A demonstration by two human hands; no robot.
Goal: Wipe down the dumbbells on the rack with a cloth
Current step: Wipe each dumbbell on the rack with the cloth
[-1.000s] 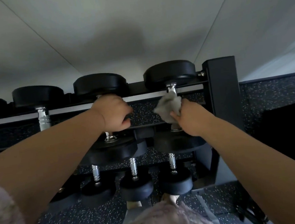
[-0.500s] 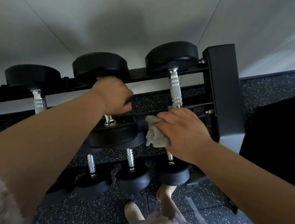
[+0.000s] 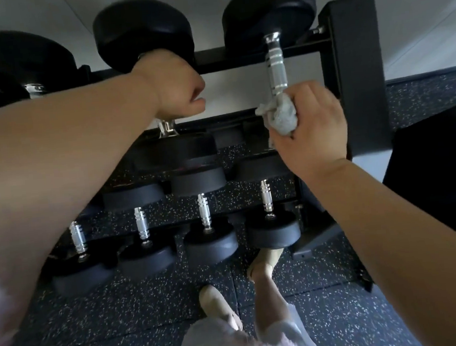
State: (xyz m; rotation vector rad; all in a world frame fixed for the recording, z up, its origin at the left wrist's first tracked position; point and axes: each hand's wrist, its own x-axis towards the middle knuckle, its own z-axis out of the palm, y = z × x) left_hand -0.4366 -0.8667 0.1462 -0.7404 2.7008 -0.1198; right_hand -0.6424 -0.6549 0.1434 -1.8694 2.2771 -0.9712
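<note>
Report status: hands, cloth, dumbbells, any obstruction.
Left hand grips middle top-row dumbbell by its handle. Right hand holds cloth at lower end of rightmost dumbbell handle. Nothing blocking.

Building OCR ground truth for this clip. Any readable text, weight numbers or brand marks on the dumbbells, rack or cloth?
No text can be read.
On the near head of the dumbbell that the left hand grips: faint reddish marks, too blurred to read.
On the other dumbbell heads: no numbers visible.
On the rack post: no label visible.
On the cloth in the right hand: nothing printed.
</note>
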